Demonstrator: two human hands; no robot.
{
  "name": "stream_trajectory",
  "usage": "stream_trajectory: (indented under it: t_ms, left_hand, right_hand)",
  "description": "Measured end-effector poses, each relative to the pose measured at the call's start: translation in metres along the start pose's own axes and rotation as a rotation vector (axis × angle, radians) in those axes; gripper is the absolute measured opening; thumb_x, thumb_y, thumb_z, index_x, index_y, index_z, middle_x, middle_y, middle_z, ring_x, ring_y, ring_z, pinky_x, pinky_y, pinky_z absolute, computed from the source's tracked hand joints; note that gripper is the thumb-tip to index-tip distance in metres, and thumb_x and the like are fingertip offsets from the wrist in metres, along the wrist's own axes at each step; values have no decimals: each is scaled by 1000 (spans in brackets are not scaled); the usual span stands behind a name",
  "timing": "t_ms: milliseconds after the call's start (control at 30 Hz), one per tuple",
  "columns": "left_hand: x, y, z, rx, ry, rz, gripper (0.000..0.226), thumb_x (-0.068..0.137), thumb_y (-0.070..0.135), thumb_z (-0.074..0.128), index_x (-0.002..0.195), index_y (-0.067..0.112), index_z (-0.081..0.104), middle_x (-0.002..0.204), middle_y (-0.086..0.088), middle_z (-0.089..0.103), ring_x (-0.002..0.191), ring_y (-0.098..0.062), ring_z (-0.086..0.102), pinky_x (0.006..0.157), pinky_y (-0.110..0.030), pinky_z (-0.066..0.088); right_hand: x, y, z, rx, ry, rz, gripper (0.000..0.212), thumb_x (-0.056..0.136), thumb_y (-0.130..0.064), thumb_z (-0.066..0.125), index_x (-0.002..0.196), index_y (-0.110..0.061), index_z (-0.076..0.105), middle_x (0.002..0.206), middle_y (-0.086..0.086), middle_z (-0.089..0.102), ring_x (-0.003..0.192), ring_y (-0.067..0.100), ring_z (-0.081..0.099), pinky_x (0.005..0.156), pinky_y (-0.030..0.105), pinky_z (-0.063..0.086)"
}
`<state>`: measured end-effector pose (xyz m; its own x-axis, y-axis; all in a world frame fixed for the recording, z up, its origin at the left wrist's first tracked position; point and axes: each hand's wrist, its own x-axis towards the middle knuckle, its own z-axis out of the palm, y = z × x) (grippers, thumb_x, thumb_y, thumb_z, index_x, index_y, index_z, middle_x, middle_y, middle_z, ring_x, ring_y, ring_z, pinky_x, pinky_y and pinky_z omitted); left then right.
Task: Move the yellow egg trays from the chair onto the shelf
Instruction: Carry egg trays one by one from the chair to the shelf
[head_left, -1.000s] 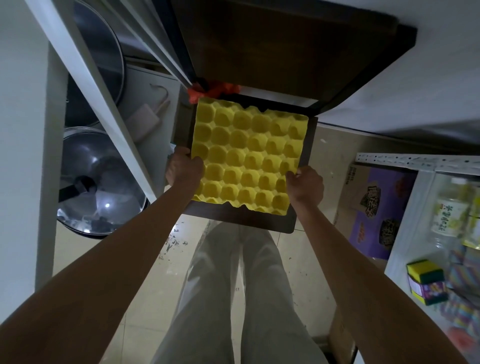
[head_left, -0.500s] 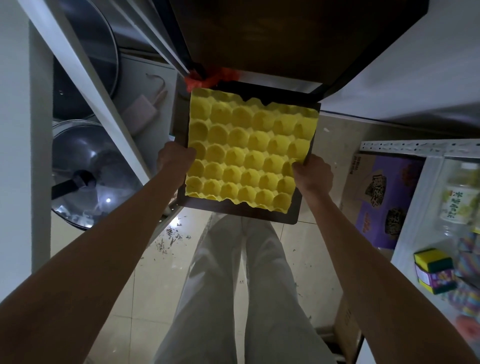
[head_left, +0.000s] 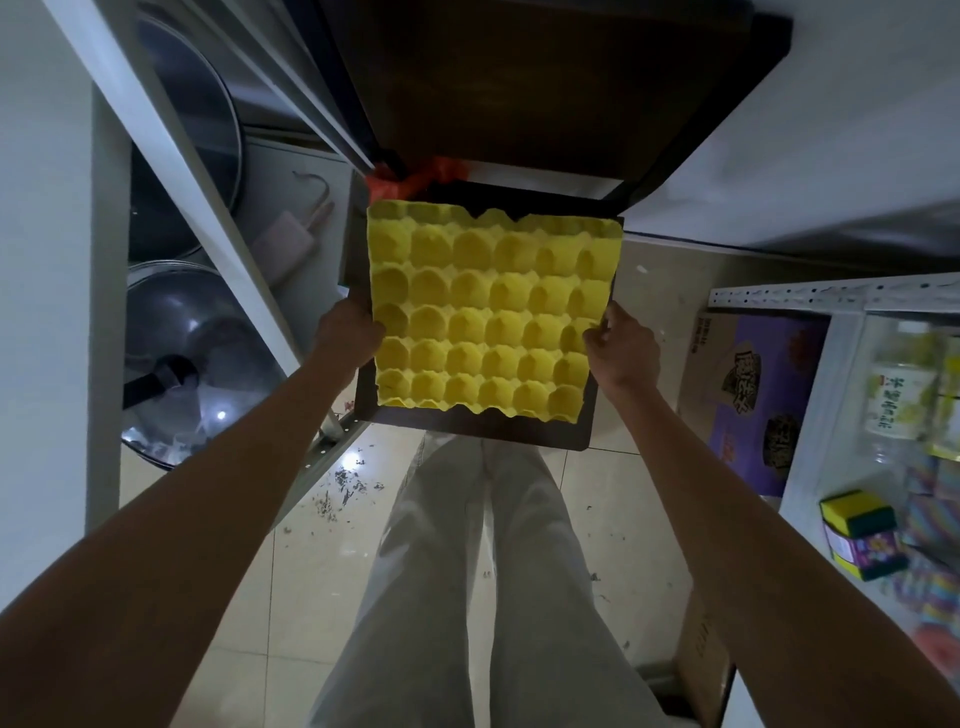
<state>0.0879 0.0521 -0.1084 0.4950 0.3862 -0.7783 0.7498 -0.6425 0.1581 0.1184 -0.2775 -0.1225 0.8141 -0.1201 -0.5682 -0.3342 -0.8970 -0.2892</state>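
Note:
A yellow egg tray (head_left: 488, 317), possibly a stack, is over the dark wooden chair seat (head_left: 483, 434), its far edge tilted up a little. My left hand (head_left: 347, 332) grips the tray's left edge. My right hand (head_left: 621, 345) holds its right edge, fingers curled over the rim. The chair's dark backrest (head_left: 545, 88) rises behind the tray. A white metal shelf (head_left: 171, 171) stands to the left, and another white shelf (head_left: 841, 296) to the right.
Steel pots with lids (head_left: 176, 358) fill the left shelf, beside a rolling pin (head_left: 291, 244). A red plastic bag (head_left: 415, 176) sits behind the tray. A purple box (head_left: 753, 395) lies on the floor at right. A bottle (head_left: 904, 395) and small boxes (head_left: 862, 540) occupy the right shelf.
Both hands have slid further along the tray's sides, and the tray has lifted and straightened over the seat. The view shifted slightly.

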Motion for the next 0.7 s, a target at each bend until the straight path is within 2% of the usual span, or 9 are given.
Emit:
stream_trajectory:
  t_ms: [133,233,400,467,567,633,700]
  left_hand:
    - [-2,0,8,-38,-17,25,40,92,18,51,127,1,55,117,-25,66,109,-44,64,99,-50,52]
    - [-7,2,13,-18,89,-6,38,96,13,48,131,-1,48,127,-29,60,116,-47,60,98,-49,47]
    - [-16,7,10,-87,149,6,34,96,16,48,127,0,47,122,-31,64,112,-49,63,91,-49,49]
    - [-23,8,4,-131,175,-1,36,95,18,47,127,2,47,121,-29,65,108,-48,64,83,-44,48]
    - [-42,13,-7,-175,234,35,36,92,19,50,124,2,48,112,-23,66,98,-42,64,78,-40,44]
    - [-59,20,-15,-214,254,86,34,92,21,53,120,2,50,99,-14,64,87,-34,59,73,-36,44]
    - [-76,31,-21,-242,258,140,30,90,22,56,113,3,54,82,-2,58,75,-27,56,60,-28,40]
  right_hand:
    - [3,3,3,-57,-15,-33,26,100,-24,49,120,-9,55,103,18,70,94,40,68,70,35,43]
    - [0,4,2,-50,-59,-46,27,102,-25,48,123,-8,53,107,19,70,98,41,68,74,40,48]
    - [-5,5,-6,35,-15,1,27,101,-25,47,123,-10,52,106,18,69,96,40,67,70,35,42]
    - [-11,4,-9,67,-3,10,26,100,-25,47,120,-9,51,104,19,68,94,41,67,69,35,42]
    - [-30,4,-18,127,25,18,23,99,-22,48,116,-7,52,101,19,68,92,40,66,67,34,39]
    - [-50,9,-27,199,48,38,22,97,-21,49,114,-8,54,98,16,68,91,39,66,66,34,39]
    - [-76,18,-38,288,76,59,22,97,-21,50,114,-9,56,88,9,64,86,37,66,64,33,38]
